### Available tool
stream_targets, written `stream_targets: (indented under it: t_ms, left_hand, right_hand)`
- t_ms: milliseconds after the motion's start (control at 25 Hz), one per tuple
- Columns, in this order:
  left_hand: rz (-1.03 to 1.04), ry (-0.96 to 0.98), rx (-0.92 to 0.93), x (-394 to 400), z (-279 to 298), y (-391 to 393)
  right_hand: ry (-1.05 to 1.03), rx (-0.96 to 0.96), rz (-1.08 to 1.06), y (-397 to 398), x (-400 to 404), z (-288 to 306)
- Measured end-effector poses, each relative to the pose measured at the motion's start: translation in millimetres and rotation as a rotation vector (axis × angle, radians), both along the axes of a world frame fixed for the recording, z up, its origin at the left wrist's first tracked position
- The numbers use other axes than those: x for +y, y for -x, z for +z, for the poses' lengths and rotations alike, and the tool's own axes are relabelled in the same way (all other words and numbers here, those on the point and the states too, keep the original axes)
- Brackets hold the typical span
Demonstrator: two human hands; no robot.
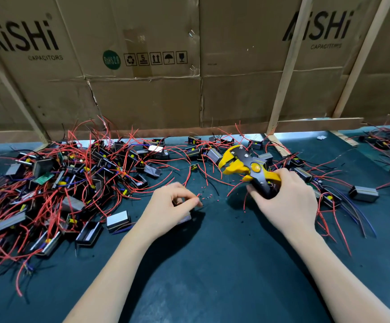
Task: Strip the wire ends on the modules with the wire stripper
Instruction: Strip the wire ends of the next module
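Observation:
My right hand [287, 201] grips the handles of a yellow and black wire stripper [243, 164], whose jaws point up and left and stand apart with nothing between them. My left hand [170, 208] is curled over a small grey module [186, 217] on the mat, and its thumb and forefinger pinch a short red wire end [198, 195]. A big heap of black and grey modules with red wires [61, 183] lies to the left. More modules [364, 193] lie to the right of the stripper.
The dark green mat [212, 264] carries tiny red insulation bits [206, 197] between my hands. A wall of cardboard boxes [166, 78] with wooden slats [285, 73] closes off the back. Another module cluster [389, 145] sits at far right.

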State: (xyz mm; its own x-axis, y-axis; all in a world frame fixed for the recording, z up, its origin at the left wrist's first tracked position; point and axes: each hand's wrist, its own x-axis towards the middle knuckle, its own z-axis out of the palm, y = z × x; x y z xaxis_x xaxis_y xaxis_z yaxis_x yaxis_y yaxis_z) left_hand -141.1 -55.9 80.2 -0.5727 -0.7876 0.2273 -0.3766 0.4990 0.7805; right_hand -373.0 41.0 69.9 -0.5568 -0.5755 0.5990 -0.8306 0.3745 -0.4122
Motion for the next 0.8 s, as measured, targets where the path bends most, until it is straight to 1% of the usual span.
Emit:
stream_targets:
  t_ms: [40,80,120,160,200,240,320,360,400,520,640,720,800]
  left_hand:
    - [0.054,0.065,0.043,-0.2,0.6,0.4]
    - [0.088,0.169,0.091,0.9,2.7,0.4]
    - [0.077,0.287,0.158,3.7,5.1,1.3]
    - [0.024,0.381,0.232,7.9,7.0,3.9]
    - [-0.061,0.428,0.281,13.2,8.5,8.0]
    - [-0.167,0.428,0.281,19.1,9.1,13.9]
    - [-0.345,0.343,0.156,31.1,7.2,25.9]
    - [-0.381,0.308,0.102,34.0,3.9,29.1]
    - [-0.374,0.296,0.081,33.2,0.5,28.9]
    - [-0.226,0.339,0.093,21.2,-1.7,15.4]
    - [0.024,0.448,0.069,6.9,4.4,4.5]
    - [0.236,0.520,0.073,-7.1,7.5,-3.3]
    - [0.430,0.545,0.060,-23.2,8.3,-18.3]
  right_hand:
    - [0.053,-0.076,0.007,2.5,-0.1,2.5]
    - [0.116,-0.146,0.013,4.8,0.0,4.8]
    - [0.178,-0.202,0.015,7.6,0.8,6.4]
    - [0.235,-0.244,0.016,10.2,1.5,7.7]
    - [0.282,-0.278,0.019,12.4,2.5,8.9]
    - [0.319,-0.311,0.024,14.0,3.5,10.1]
    - [0.366,-0.373,0.032,16.0,4.8,11.4]
    - [0.384,-0.405,0.034,16.8,5.2,12.0]
    - [0.402,-0.440,0.036,17.7,5.5,12.9]
    - [0.429,-0.516,0.040,19.8,4.8,13.5]
    - [0.471,-0.554,0.093,19.6,3.6,11.5]
    - [0.500,-0.612,0.192,17.4,2.8,10.7]
    - [0.534,-0.737,0.377,11.9,1.8,11.3]
